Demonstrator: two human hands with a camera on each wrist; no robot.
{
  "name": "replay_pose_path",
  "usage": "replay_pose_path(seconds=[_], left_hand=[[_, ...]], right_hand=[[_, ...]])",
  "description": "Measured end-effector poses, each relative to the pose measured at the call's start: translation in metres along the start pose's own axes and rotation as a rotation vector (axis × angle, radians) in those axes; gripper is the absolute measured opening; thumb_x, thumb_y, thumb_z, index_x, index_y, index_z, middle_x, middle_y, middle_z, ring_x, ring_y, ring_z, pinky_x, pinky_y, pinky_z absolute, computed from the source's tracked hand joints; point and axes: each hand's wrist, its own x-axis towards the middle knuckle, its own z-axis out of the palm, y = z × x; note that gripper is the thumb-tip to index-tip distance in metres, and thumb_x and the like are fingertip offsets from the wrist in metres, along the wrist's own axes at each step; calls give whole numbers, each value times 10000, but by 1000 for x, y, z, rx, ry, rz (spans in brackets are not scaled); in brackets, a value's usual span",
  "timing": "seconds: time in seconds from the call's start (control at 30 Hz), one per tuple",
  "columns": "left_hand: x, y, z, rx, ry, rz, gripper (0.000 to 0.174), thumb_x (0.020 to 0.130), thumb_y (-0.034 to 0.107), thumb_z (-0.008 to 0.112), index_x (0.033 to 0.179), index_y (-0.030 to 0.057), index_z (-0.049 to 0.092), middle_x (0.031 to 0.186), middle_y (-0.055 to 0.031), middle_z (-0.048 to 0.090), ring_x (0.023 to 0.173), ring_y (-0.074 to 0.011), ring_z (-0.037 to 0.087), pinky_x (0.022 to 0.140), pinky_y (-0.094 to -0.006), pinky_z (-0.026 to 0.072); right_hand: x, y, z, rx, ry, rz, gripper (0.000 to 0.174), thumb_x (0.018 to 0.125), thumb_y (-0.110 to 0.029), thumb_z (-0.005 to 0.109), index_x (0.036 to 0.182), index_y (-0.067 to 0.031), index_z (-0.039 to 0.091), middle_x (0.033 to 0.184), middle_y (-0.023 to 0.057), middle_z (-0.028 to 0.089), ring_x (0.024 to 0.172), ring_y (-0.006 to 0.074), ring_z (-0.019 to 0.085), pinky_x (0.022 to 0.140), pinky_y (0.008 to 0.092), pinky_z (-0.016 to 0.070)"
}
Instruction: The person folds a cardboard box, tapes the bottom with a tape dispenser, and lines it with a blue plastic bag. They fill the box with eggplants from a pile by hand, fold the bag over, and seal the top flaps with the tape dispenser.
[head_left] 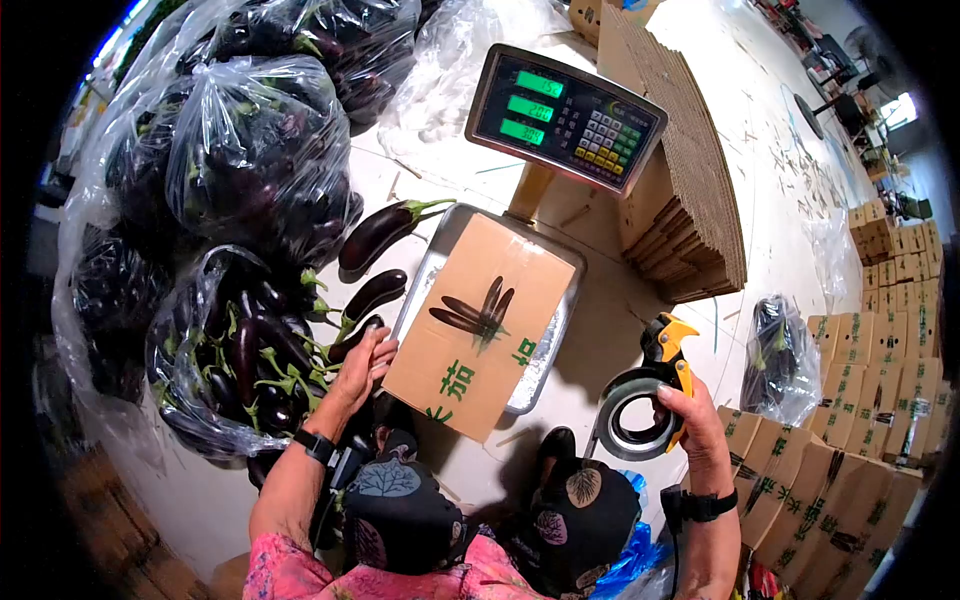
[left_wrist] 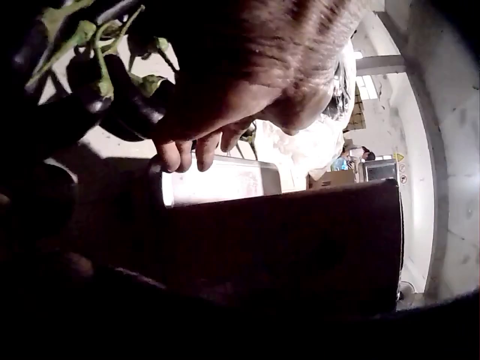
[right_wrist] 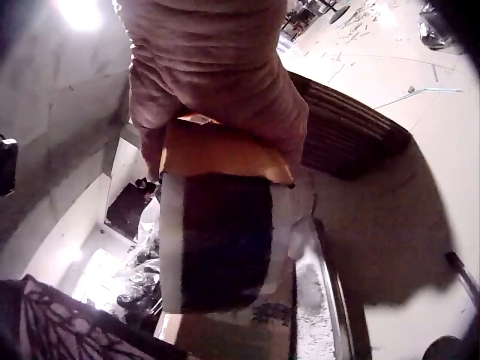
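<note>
A closed cardboard box [head_left: 462, 265] printed with eggplants and green characters lies on the metal tray [head_left: 437, 264] of a scale. At the box's left edge is my left hand [head_left: 365, 368], its fingers loosely bent and holding nothing. In the left wrist view those fingers [left_wrist: 204, 154] overlap the tray's rim, with the dark side of the box below them. My right hand [head_left: 697, 412] grips an orange-and-black tape dispenser [head_left: 680, 343] to the right of the box. The roll of tape [right_wrist: 225, 240] shows beneath that hand in the right wrist view.
The scale's lit display [head_left: 565, 120] stands behind the tray. Loose eggplants [head_left: 378, 238] and an open bag of eggplants [head_left: 250, 350] lie at left, near fuller plastic bags [head_left: 255, 150]. Flattened cartons [head_left: 680, 190] stand back right; printed boxes [head_left: 800, 490] are stacked at right.
</note>
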Motion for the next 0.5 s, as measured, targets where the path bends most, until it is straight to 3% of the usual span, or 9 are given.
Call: replay_pose_path(seconds=[0.23, 0.27, 0.4, 0.5], left_hand=[[-19, -29, -8, 71, 126, -146, 669, 991, 566, 406, 1279, -25, 530, 1198, -177, 628, 1021, -225, 632, 822, -401, 525], [-18, -40, -12, -6, 123, -141, 606, 1003, 538, 406, 1197, -10, 577, 1079, -139, 675, 891, -196, 658, 702, -371, 548], [-20, -59, -12, -132, 81, -285, 579, 1011, 529, 385, 1167, 12, 593, 1017, -134, 686, 829, -204, 665, 676, -358, 557], [-33, -44, 13, -130, 50, -369, 617, 1001, 574, 369, 1170, 29, 605, 1014, -139, 686, 819, -238, 667, 708, -383, 565]], right_hand=[[8, -38, 30, 62, -102, -7, 520, 765, -408, 710, 1081, -20, 567, 805, 22, 578, 639, 90, 530, 553, 223, 436], [12, -42, 35, 47, -101, -4, 522, 772, -409, 694, 1092, -15, 569, 830, 9, 579, 666, 85, 536, 563, 222, 437], [39, -58, 58, 90, -196, -12, 543, 803, -346, 707, 1185, 11, 557, 998, 44, 622, 862, 108, 588, 743, 240, 496], [64, -71, 80, 110, -252, -69, 505, 837, -322, 696, 1197, 4, 559, 1036, 48, 635, 898, 119, 600, 792, 258, 503]])
